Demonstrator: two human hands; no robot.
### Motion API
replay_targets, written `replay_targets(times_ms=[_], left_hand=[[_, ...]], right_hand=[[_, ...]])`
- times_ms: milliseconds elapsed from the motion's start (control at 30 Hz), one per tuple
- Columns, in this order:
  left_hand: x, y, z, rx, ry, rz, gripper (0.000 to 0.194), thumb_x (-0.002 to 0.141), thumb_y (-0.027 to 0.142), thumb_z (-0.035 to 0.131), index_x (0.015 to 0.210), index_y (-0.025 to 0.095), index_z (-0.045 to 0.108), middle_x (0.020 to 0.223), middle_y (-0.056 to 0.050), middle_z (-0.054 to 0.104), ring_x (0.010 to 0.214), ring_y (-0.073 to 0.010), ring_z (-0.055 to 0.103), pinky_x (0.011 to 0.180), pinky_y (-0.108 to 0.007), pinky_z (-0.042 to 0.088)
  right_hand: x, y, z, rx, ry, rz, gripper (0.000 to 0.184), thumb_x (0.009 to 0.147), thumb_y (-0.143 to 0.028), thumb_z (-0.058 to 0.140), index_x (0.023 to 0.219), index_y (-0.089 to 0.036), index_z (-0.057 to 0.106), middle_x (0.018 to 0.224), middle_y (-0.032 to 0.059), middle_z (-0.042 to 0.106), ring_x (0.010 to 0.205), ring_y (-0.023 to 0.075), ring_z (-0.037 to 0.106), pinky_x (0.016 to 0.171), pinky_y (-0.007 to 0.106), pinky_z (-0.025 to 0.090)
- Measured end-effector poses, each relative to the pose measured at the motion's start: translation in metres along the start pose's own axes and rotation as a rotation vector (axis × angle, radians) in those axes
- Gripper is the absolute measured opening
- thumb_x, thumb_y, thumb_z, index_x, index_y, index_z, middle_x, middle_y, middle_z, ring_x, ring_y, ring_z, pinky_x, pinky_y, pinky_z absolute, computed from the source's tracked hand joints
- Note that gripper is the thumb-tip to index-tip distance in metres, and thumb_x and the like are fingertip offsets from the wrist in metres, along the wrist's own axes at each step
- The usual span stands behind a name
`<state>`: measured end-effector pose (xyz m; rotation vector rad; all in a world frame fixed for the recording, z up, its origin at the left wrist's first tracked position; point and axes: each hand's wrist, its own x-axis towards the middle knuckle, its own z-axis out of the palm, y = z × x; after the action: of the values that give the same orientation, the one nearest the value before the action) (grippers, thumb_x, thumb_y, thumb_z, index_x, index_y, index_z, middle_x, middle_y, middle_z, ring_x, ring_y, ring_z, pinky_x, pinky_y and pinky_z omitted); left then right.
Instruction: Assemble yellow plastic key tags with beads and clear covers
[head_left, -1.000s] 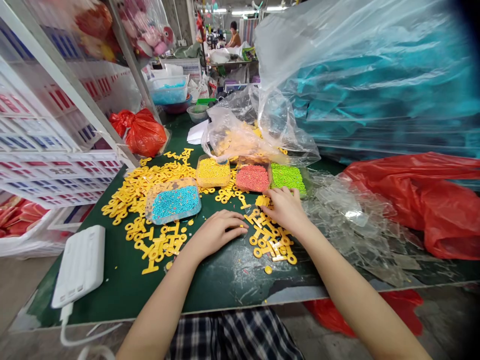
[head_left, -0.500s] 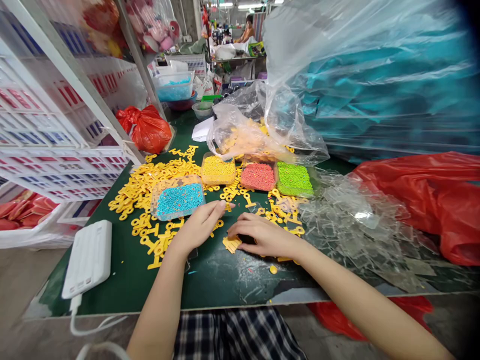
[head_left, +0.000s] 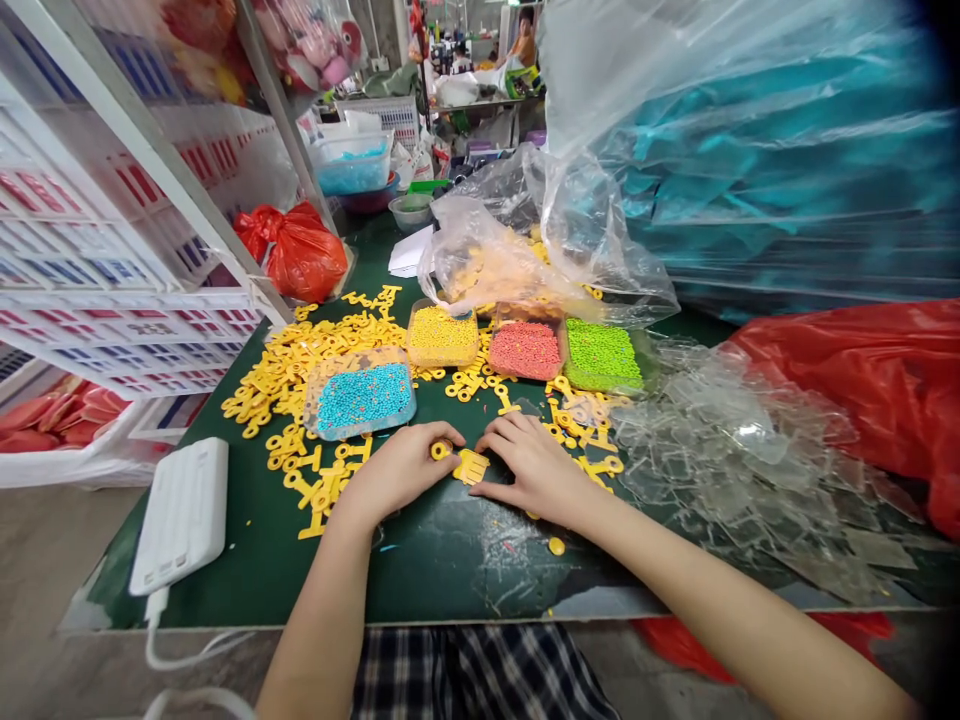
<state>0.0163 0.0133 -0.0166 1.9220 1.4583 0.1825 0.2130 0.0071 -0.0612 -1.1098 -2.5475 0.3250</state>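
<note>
While the left hand point(head_left: 397, 468) pinches a yellow ringed piece point(head_left: 440, 450), uneven pressure from the right hand's point(head_left: 536, 472) parted fingers, grip unclear, could skew the yellow toothed piece point(head_left: 471, 467).

Can read no text, label, brand, number or sign anywhere. Can make out just a small dark mark point(head_left: 150, 328) on the front of the white crate point(head_left: 214, 345) at the left, too blurred to decipher. Can see tiny grey details near the cable end of the white power bank point(head_left: 184, 505), too small to read.
</note>
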Motion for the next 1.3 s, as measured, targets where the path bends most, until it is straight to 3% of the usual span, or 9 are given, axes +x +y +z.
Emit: replay_targets(times_ms=[133,333,467,600,700,833,900,1033,1300], left_hand=[[0.003,0.003,0.006,0.073,0.038,-0.051,0.013,0.082,0.026,0.06,0.086,0.02,0.071,0.087,-0.002,0.072,0.081,-0.0213,0.064,0.069,-0.029,0.045],[0.003,0.003,0.012,0.175,0.106,-0.022,0.011,0.08,0.03,0.069,0.083,0.02,0.068,0.094,-0.004,0.067,0.096,-0.0246,0.06,0.08,-0.034,0.045],[0.004,0.004,0.016,0.215,0.128,0.023,0.025,0.077,0.035,0.075,0.092,0.018,0.066,0.094,-0.006,0.065,0.094,-0.0247,0.06,0.081,-0.035,0.046],[0.003,0.008,0.016,0.135,0.168,0.174,0.021,0.083,0.037,0.069,0.095,0.019,0.066,0.092,-0.004,0.066,0.087,-0.0205,0.062,0.076,-0.031,0.046],[-0.001,0.005,0.004,-0.036,0.395,0.247,0.018,0.091,0.036,0.056,0.095,0.021,0.065,0.089,-0.002,0.068,0.078,-0.016,0.062,0.07,-0.027,0.045],[-0.007,-0.015,-0.031,-0.062,0.703,0.057,0.028,0.094,0.039,0.046,0.094,0.019,0.066,0.085,-0.003,0.071,0.076,-0.0172,0.063,0.07,-0.028,0.046],[-0.006,-0.026,-0.05,0.07,0.621,-0.032,0.031,0.093,0.04,0.046,0.094,0.018,0.067,0.089,-0.005,0.072,0.08,-0.0196,0.064,0.072,-0.029,0.045],[0.006,-0.036,-0.076,0.414,0.291,-0.177,0.026,0.089,0.035,0.052,0.089,0.018,0.071,0.095,-0.007,0.074,0.086,-0.024,0.065,0.071,-0.031,0.043],[0.029,-0.027,-0.082,0.651,0.019,-0.282,0.032,0.077,0.044,0.064,0.099,0.021,0.071,0.107,-0.007,0.072,0.099,-0.0288,0.065,0.084,-0.034,0.044]], right_hand=[[0.0,0.004,-0.001,0.042,-0.005,0.005,0.035,0.081,-0.046,0.07,0.101,-0.018,0.063,0.096,0.0066,0.062,0.097,0.0257,0.053,0.082,0.039,0.041],[0.001,0.006,-0.003,0.07,-0.027,-0.01,0.032,0.08,-0.041,0.073,0.102,-0.02,0.064,0.097,0.0057,0.062,0.098,0.0257,0.053,0.084,0.039,0.041],[0.0,0.011,-0.003,-0.007,0.026,-0.035,0.035,0.078,-0.046,0.073,0.099,-0.02,0.065,0.097,0.0065,0.062,0.097,0.027,0.053,0.087,0.042,0.04],[0.0,0.015,-0.004,-0.047,0.051,-0.055,0.029,0.078,-0.043,0.074,0.092,-0.019,0.065,0.095,0.0068,0.061,0.095,0.0271,0.052,0.086,0.043,0.041],[0.0,0.016,-0.005,-0.017,0.024,-0.072,0.027,0.078,-0.041,0.074,0.093,-0.02,0.064,0.095,0.0066,0.061,0.095,0.0268,0.052,0.085,0.043,0.041],[0.001,0.015,-0.005,0.045,-0.007,-0.105,0.026,0.08,-0.04,0.073,0.094,-0.021,0.064,0.096,0.0058,0.06,0.097,0.026,0.052,0.087,0.042,0.042],[0.0,0.014,-0.005,0.062,-0.018,-0.116,0.027,0.08,-0.042,0.072,0.094,-0.021,0.063,0.096,0.0055,0.06,0.097,0.0256,0.052,0.087,0.042,0.042],[-0.001,0.012,-0.003,0.072,-0.008,-0.138,0.028,0.081,-0.044,0.071,0.095,-0.021,0.062,0.098,0.0055,0.06,0.097,0.0253,0.052,0.086,0.041,0.042],[-0.001,0.012,0.0,0.093,0.032,-0.194,0.029,0.082,-0.041,0.071,0.097,-0.019,0.062,0.098,0.0066,0.059,0.095,0.0246,0.052,0.084,0.04,0.042]])
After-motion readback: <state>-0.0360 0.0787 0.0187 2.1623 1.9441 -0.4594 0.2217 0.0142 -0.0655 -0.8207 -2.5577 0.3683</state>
